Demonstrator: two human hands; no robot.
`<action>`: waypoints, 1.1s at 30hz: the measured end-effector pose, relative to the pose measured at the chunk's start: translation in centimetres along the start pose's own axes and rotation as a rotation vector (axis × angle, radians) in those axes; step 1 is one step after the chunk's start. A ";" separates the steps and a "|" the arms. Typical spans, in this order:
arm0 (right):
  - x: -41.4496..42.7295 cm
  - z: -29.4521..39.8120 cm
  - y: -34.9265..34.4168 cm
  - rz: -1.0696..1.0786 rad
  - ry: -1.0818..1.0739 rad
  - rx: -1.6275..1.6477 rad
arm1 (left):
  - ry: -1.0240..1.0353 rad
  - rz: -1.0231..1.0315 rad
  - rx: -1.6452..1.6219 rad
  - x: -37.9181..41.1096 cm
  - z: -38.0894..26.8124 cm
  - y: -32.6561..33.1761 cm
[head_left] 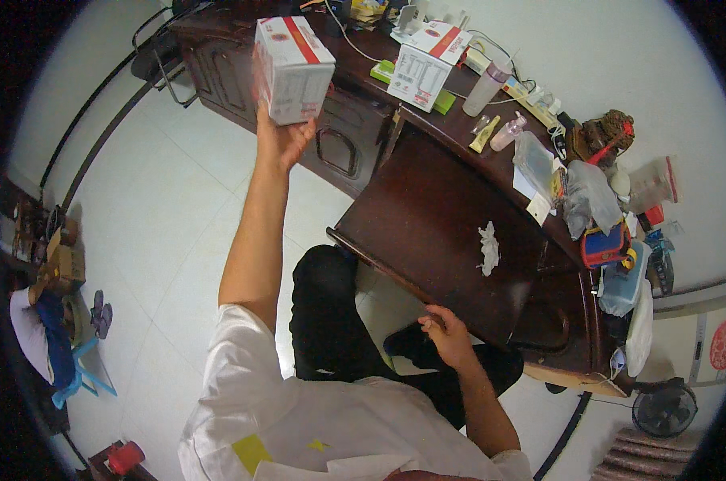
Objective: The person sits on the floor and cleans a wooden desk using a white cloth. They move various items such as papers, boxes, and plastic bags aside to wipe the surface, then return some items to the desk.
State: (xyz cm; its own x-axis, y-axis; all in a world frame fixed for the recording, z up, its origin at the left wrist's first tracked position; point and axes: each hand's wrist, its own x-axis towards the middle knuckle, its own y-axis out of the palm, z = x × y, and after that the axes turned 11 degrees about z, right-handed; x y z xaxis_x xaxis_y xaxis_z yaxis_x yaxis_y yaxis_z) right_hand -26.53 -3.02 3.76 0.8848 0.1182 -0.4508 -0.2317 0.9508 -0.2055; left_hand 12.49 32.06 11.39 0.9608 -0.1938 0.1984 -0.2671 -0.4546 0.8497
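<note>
My left hand (286,141) is raised with the arm stretched out, holding a white cardboard box (300,87) with a red stripe from below. Part of its grip is hidden by the box. My right hand (447,337) is near the front edge of the pulled-out wooden tray (423,210), fingers partly curled and nothing visible in them. A crumpled white tissue (488,249) lies on that tray. A second, similar white box (422,72) stands on the dark wooden desk (363,81), partly over a green pack (443,102).
Along the desk stand a clear bottle (484,90), a yellow tube (485,134), a pump bottle (508,131), a power strip (534,105) with cables and plastic bags (591,195). A black fan (664,409) is at lower right. Another person (35,337) is at far left.
</note>
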 end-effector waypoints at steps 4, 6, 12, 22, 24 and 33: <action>1.0 -1.2 0.7 -0.007 -0.016 -0.054 | 0.058 0.041 0.013 5.1 -1.1 0.4; 1.0 -1.4 0.8 0.008 -0.008 -0.148 | 0.066 0.047 0.110 7.7 -1.1 1.2; 0.9 -1.7 0.9 0.067 0.106 -0.226 | 0.059 0.022 0.039 10.9 1.2 1.2; 1.7 -0.4 0.5 0.067 0.151 -0.340 | 0.088 0.067 0.050 15.9 3.3 -2.6; 1.8 -1.0 0.5 0.060 0.134 -0.331 | 0.067 0.039 0.051 16.2 4.1 -2.5; 1.1 -1.5 0.2 0.056 0.126 -0.323 | 0.029 0.009 0.766 19.4 4.9 -7.3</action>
State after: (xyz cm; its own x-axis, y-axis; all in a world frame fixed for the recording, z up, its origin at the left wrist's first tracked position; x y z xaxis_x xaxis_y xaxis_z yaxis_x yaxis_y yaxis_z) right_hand -26.23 -3.11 1.94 0.8148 0.1126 -0.5687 -0.4126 0.8018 -0.4323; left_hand 32.69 27.33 6.67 0.9570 -0.1827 0.2254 -0.2422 -0.9308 0.2739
